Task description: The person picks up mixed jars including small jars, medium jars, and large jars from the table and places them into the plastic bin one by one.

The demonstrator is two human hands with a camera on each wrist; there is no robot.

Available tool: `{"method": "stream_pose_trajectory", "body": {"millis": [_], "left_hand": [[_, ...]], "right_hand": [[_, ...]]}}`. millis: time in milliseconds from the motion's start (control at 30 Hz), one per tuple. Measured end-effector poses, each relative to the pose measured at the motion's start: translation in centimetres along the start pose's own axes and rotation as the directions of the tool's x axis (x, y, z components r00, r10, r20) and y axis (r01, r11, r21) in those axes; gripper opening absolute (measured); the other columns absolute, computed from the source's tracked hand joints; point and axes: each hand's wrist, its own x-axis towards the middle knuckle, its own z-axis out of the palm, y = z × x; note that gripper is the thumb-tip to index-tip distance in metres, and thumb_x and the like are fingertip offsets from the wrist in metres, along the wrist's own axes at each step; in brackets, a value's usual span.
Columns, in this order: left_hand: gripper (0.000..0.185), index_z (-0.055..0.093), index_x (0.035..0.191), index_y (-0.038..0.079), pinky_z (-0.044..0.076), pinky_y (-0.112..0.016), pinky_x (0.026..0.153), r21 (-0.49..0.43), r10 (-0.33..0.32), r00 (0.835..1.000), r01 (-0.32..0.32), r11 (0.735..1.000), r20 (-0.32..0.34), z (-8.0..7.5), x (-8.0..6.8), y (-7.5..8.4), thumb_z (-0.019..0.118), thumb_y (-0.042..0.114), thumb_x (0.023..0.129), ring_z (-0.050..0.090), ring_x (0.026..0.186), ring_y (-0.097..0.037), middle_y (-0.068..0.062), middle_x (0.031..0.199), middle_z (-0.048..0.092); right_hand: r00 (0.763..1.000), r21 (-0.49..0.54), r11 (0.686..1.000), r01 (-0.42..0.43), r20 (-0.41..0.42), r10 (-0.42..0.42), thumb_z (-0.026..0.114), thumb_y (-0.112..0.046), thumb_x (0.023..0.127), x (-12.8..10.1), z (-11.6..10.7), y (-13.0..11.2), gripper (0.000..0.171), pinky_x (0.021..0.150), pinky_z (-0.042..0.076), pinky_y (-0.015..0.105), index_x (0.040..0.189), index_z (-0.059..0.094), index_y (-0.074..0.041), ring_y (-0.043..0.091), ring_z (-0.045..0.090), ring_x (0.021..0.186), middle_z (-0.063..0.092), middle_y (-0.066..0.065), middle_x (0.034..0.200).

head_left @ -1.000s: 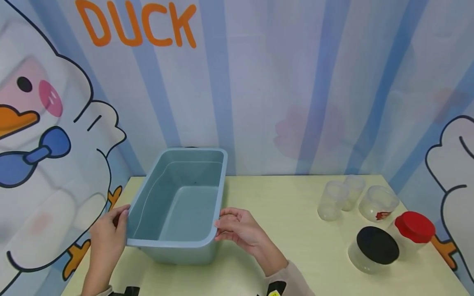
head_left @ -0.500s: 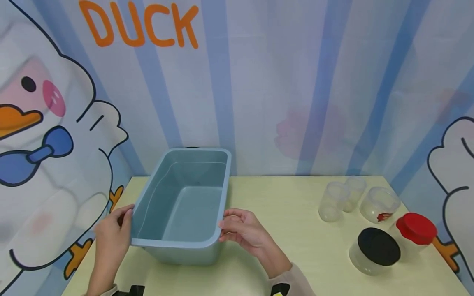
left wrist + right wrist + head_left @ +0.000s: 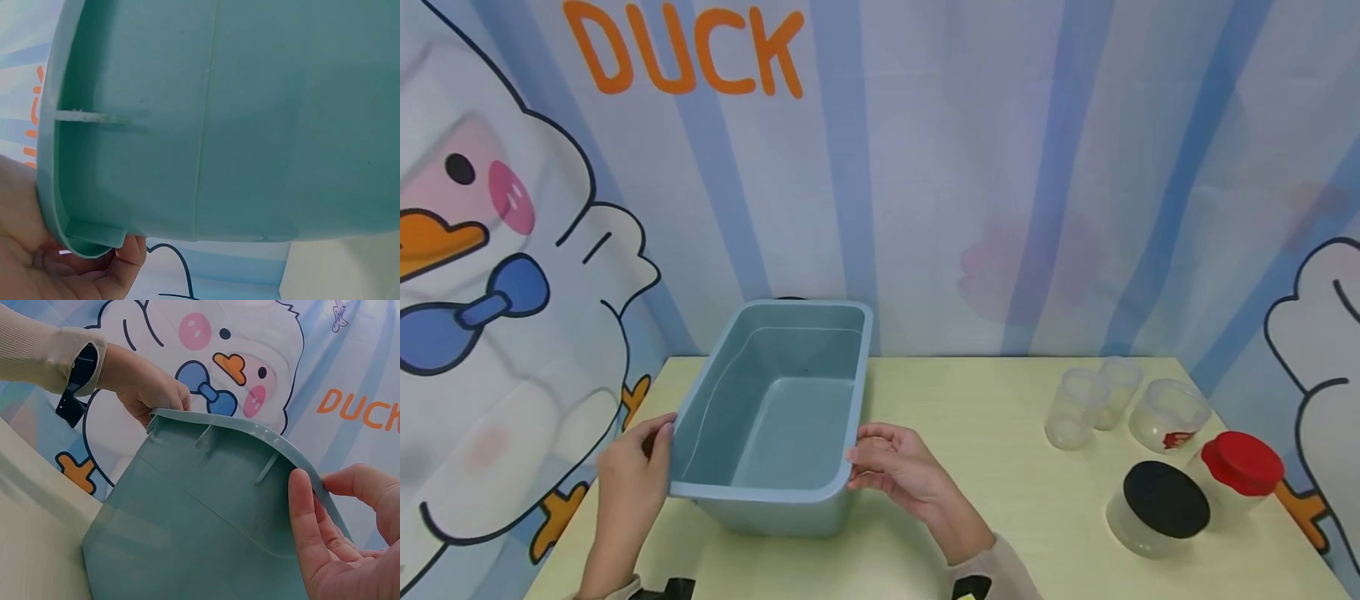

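An empty blue-grey plastic tub (image 3: 778,492) stands at the left of the pale yellow table (image 3: 985,400). My left hand (image 3: 638,467) grips its near left rim, thumb over the edge. My right hand (image 3: 891,462) grips the near right rim, fingers curled under the lip. The left wrist view is filled by the tub's outer wall (image 3: 250,119), with my left hand (image 3: 44,262) under the rim. From the right wrist, the tub's end wall (image 3: 206,519) shows with my right hand (image 3: 337,550) and my left hand (image 3: 153,394) on its rim.
Three clear lidless jars (image 3: 1075,408) stand at the table's right. Nearer me are a jar with a black lid (image 3: 1161,504) and one with a red lid (image 3: 1240,467). A cartoon duck curtain hangs close behind and to the left.
Both hands have moved the tub a little to the right along the table. The jars have not moved.
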Motion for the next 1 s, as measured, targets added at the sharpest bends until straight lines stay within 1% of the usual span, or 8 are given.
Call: {"method": "stream_pose_trajectory", "body": {"millis": [233,433,533,600,700,833,1000], "left_hand": [[0.026,0.069,0.117,-0.008,0.046,-0.020,0.056,0.007,-0.032,0.999,0.032,0.999,0.012,-0.11,0.13,0.14,0.055,0.008,0.102,0.065,0.079,-0.031,-0.027,0.102,0.069],[0.027,0.068,0.118,-0.008,0.047,-0.020,0.056,0.013,-0.075,0.996,0.074,0.997,0.045,0.02,0.05,0.10,0.054,0.009,0.103,0.064,0.081,-0.031,-0.027,0.104,0.069],[0.027,0.067,0.118,-0.009,0.048,-0.022,0.057,0.015,-0.081,0.996,0.081,0.997,0.049,0.14,0.04,0.17,0.054,0.009,0.103,0.064,0.082,-0.031,-0.027,0.105,0.069],[0.027,0.067,0.118,-0.009,0.051,-0.026,0.058,0.015,-0.080,0.996,0.080,0.997,0.047,0.20,-0.02,0.16,0.054,0.009,0.103,0.065,0.083,-0.031,-0.027,0.105,0.069],[0.027,0.067,0.119,-0.009,0.051,-0.027,0.059,0.012,-0.076,0.996,0.076,0.997,0.044,0.24,-0.03,0.18,0.054,0.009,0.103,0.065,0.083,-0.032,-0.028,0.105,0.068],[0.027,0.067,0.119,-0.009,0.046,-0.020,0.057,0.004,-0.069,0.997,0.069,0.998,0.039,0.25,0.00,0.21,0.054,0.008,0.103,0.063,0.081,-0.031,-0.027,0.105,0.069],[0.026,0.068,0.118,-0.009,0.043,-0.015,0.057,0.001,-0.063,0.998,0.063,0.998,0.030,0.22,-0.09,0.27,0.055,0.007,0.102,0.064,0.082,-0.032,-0.028,0.104,0.069]], "right_hand": [[1.000,0.003,1.000,0.004,0.006,-0.004,0.057,0.009,0.090,0.04,-0.06,-0.07,0.015,0.067,0.058,0.028,0.103,0.059,0.001,0.015,0.067,0.068,0.071,0.005,0.082],[1.000,0.003,1.000,-0.002,-0.001,0.002,0.059,0.008,0.090,-0.22,-0.17,-0.06,0.015,0.067,0.058,0.028,0.104,0.059,0.002,0.015,0.067,0.068,0.070,0.005,0.083],[1.000,0.008,1.000,0.001,-0.003,-0.001,0.059,0.009,0.090,-0.29,-0.26,-0.02,0.015,0.067,0.058,0.028,0.103,0.059,0.001,0.015,0.067,0.068,0.070,0.005,0.082],[1.000,0.014,1.000,0.003,-0.001,-0.003,0.058,0.009,0.090,-0.29,-0.30,0.07,0.015,0.066,0.058,0.027,0.103,0.059,0.001,0.015,0.067,0.068,0.070,0.005,0.082],[1.000,0.017,1.000,0.008,0.005,-0.008,0.057,0.010,0.090,-0.25,-0.35,0.12,0.015,0.066,0.058,0.027,0.103,0.059,0.002,0.015,0.067,0.067,0.070,0.005,0.082],[1.000,0.011,1.000,0.007,0.005,-0.008,0.057,0.009,0.091,-0.28,-0.35,0.03,0.016,0.066,0.058,0.027,0.105,0.058,0.003,0.015,0.067,0.067,0.070,0.005,0.082],[1.000,0.008,1.000,-0.004,0.003,0.004,0.059,0.008,0.091,-0.38,-0.32,-0.01,0.016,0.067,0.058,0.028,0.107,0.058,0.003,0.015,0.067,0.068,0.070,0.005,0.083]]}}
